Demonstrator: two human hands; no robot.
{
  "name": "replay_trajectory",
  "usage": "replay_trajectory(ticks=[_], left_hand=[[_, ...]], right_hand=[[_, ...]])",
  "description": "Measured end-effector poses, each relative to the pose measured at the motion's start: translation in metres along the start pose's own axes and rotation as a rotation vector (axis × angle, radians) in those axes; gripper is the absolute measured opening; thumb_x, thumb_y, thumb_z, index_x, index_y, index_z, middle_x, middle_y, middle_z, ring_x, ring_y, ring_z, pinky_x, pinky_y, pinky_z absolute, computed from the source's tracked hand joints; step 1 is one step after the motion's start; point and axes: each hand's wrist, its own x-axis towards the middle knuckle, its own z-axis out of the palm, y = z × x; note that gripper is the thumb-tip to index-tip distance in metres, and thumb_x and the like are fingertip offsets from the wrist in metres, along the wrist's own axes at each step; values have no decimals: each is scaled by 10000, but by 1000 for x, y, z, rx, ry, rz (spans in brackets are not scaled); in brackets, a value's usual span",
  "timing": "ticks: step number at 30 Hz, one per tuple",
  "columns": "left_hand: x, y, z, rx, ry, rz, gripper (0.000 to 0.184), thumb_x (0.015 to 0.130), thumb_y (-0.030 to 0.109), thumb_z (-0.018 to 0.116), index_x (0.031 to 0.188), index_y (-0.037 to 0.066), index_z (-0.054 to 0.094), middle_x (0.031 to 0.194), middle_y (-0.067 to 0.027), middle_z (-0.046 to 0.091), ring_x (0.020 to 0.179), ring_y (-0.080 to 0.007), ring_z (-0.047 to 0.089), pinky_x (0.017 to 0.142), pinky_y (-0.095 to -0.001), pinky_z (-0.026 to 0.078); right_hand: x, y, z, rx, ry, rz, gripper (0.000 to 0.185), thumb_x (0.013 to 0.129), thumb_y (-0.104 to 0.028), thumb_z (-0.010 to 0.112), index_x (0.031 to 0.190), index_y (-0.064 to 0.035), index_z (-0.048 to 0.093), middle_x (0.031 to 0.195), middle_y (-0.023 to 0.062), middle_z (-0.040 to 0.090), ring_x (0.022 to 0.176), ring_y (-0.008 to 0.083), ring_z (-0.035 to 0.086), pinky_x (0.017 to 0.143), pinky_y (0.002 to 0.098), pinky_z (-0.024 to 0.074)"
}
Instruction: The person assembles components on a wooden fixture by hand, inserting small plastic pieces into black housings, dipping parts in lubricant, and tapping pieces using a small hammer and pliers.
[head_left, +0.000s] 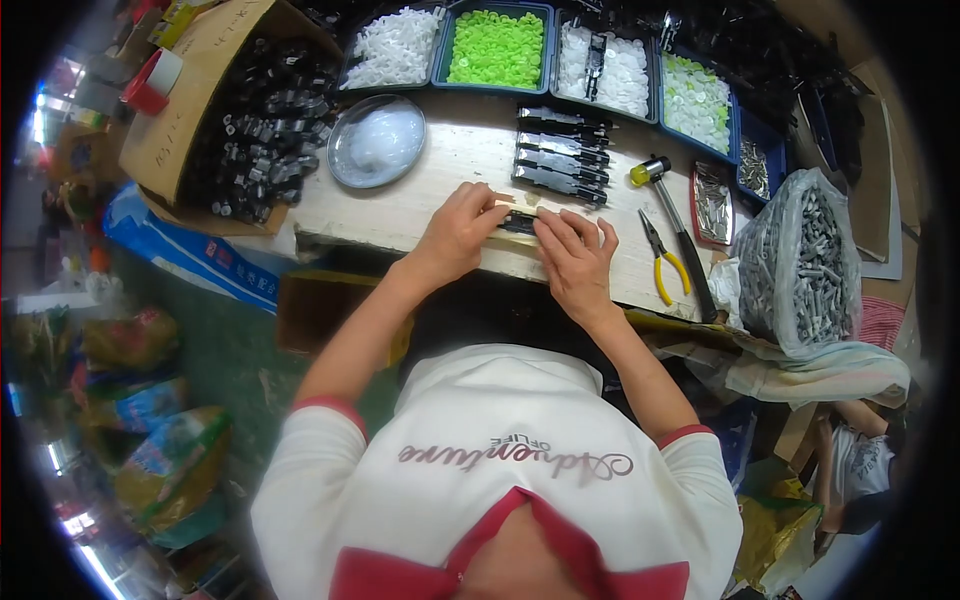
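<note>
My left hand (pixel 465 232) and my right hand (pixel 578 258) meet near the front edge of the workbench (pixel 450 130). Between them is a small, dark, elongated part (pixel 518 222), gripped at its left end by my left fingers and at its right end by my right fingers. Its exact kind is too small to tell. Just beyond the hands lies a row of several similar black parts (pixel 563 158) with greyish faces. A round metal dish (pixel 345 172) holding a whitish substance sits to the left of them.
Bins of white pieces (pixel 395 48), green caps (pixel 497 48) and white caps (pixel 625 75) line the back. A hammer (pixel 685 235), pliers (pixel 660 255) and a bag of metal parts (pixel 815 265) lie right. A cardboard box (pixel 190 90) stands left. Another person (pixel 860 460) is at lower right.
</note>
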Motion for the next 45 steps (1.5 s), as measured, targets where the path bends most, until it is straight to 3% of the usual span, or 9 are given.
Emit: replay_trajectory(ticks=[11,16,20,22,23,25,28,37,45], left_hand=[[-13,-9,10,-35,73,59,371,628,-122,591,964,35,616,908,-108,517,811,-243,533,666,-294,472],[-20,-12,17,-291,179,-183,179,676,-71,647,817,39,660,887,-68,523,816,-184,537,670,-251,465],[-19,-16,20,-221,196,-107,156,678,-68,656,798,32,659,884,-42,529,795,-150,533,666,-233,458],[-20,-19,19,-528,182,-284,116,703,-47,663,792,26,649,885,-13,539,746,-100,526,614,-209,455],[-18,-17,17,-527,182,-283,116,703,-47,663,792,26,649,885,-13,539,746,-100,526,614,-209,455],[-13,-11,11,-941,275,-710,47,751,-1,657,783,23,633,838,7,548,665,-61,511,539,-183,435],[-12,-14,9,-916,158,-846,32,781,42,655,785,31,625,776,13,544,601,-48,499,490,-167,413],[-14,-24,13,-908,144,-643,51,774,50,664,782,20,623,723,7,545,577,-44,491,499,-171,416],[-1,-22,4,-827,-13,-796,142,770,33,658,892,38,586,698,5,556,601,-42,509,490,-170,437]], right_hand=[[-1,1,0,17,-7,9,302,782,-137,608,1080,-93,587,1207,-22,524,1091,185,445,963,441,218],[-1,1,1,31,-9,12,304,782,-134,609,1081,-86,586,1206,-15,526,1092,189,444,958,439,224],[-2,2,1,42,-3,9,305,781,-130,611,1080,-80,585,1207,-12,526,1089,193,448,954,437,230],[-2,3,2,45,3,6,304,779,-129,612,1078,-78,585,1207,-12,527,1088,195,449,952,437,232],[-2,3,2,48,8,5,304,778,-128,612,1076,-76,586,1207,-11,527,1087,197,450,950,438,234],[-1,3,2,48,5,8,302,779,-129,612,1075,-74,586,1206,-11,528,1087,197,451,949,437,236],[-2,3,1,51,-1,9,299,781,-130,611,1073,-71,586,1203,-10,531,1085,197,451,946,435,240],[0,2,0,53,-7,16,276,816,-135,581,1085,-75,587,1192,-6,545,1089,195,453,940,385,236],[0,3,-1,51,-2,12,283,808,-124,584,1086,-71,583,1196,3,541,1088,196,458,944,379,233]])
